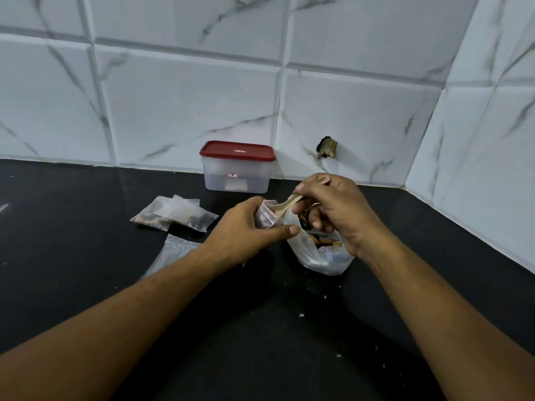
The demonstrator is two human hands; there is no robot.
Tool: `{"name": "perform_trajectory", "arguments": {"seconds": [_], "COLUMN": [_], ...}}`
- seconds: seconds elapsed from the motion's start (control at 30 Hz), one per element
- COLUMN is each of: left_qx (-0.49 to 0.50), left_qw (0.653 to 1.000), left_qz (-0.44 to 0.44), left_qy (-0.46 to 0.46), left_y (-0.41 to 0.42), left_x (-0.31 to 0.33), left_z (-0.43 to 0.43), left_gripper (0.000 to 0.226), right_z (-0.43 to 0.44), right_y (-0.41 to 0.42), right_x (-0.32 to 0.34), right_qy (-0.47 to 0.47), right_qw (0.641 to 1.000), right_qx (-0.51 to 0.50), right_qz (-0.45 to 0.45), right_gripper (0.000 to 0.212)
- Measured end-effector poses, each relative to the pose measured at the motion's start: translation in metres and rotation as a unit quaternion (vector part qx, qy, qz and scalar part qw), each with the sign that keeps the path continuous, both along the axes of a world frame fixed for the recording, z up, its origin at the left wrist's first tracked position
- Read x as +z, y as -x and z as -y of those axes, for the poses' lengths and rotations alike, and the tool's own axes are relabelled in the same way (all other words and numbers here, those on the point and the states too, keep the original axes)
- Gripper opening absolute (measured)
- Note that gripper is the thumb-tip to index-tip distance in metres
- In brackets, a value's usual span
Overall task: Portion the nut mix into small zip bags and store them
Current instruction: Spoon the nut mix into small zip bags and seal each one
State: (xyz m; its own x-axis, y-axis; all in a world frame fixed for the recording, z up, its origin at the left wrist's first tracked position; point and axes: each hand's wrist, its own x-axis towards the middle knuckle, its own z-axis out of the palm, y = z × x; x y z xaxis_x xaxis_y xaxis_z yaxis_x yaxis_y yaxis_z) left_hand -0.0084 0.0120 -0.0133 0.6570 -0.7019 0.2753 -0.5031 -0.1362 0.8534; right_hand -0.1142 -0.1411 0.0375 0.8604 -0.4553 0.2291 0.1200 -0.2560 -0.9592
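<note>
The small bag [267, 215] is held off the counter [72, 227], just in front of the tub [237, 176] and slightly to the tub's right, with its mouth open and facing up. The left hand [246, 230] grips it, fingers curled round the bag's side and the thumb laid across its front. A pale spoon [285, 204] slants into the bag's mouth, bowl end inside. The right hand [338, 209] pinches the spoon's handle between thumb and forefinger, with the remaining fingers curled beneath. Below that hand, in front of the tub and further right, the big bag [318, 253] rests on the counter, open, with dark and brown nuts [324, 242] showing inside. It touches the small bag. Two filled bags [173, 217] lie overlapping in front of the tub to its left, well apart from the hands. An empty bag [176, 250] lies flat nearer the person than those, on the same side of the tub, its edge partly hidden by the left forearm. The tub is clear plastic with a red lid [237, 151] fitted on and stands against the tiled wall [188, 96]. Its contents cannot be made out. Pale crumbs [301, 315] dot the counter well in front of the tub. A dark damaged spot [327, 147] marks the wall right of the tub.
</note>
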Motion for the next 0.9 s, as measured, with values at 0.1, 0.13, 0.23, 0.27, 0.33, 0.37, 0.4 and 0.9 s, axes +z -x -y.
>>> {"name": "perform_trajectory", "arguments": {"seconds": [0.1,0.13,0.23,0.27,0.33,0.37,0.4,0.9], "left_qx": [-0.003,-0.005,-0.002,0.0,-0.001,-0.002,-0.002,0.006], "left_qw": [1.0,0.999,0.997,0.997,0.995,0.995,0.995,0.994], "left_qz": [-0.021,-0.031,-0.056,-0.063,-0.074,-0.078,-0.081,-0.09], "left_qy": [0.021,0.03,0.05,0.054,0.06,0.063,0.065,0.061], "left_y": [-0.003,-0.004,-0.006,-0.006,-0.006,-0.007,-0.007,0.0], "left_x": [-0.001,-0.001,-0.002,-0.002,-0.002,-0.002,-0.002,0.003], "left_z": [0.001,0.001,0.001,0.001,0.001,0.001,0.001,0.0], "left_gripper": [0.05,0.049,0.044,0.043,0.044,0.046,0.048,0.041], "right_z": [-0.001,0.0,0.002,0.003,0.003,0.003,0.003,0.027], "right_y": [-0.001,0.0,0.002,0.002,0.002,0.002,0.002,0.003], "right_x": [0.0,0.001,0.002,0.002,0.002,0.003,0.004,0.009], "right_qy": [0.036,0.042,0.046,0.043,0.039,0.036,0.033,-0.109], "right_qw": [0.998,0.997,0.997,0.997,0.996,0.996,0.996,0.981], "right_qx": [0.054,0.061,0.063,0.065,0.07,0.07,0.064,-0.125], "right_qz": [0.006,0.009,0.025,0.027,0.029,0.034,0.043,0.099], "right_gripper": [0.006,0.006,0.011,0.012,0.014,0.014,0.014,0.009]}}
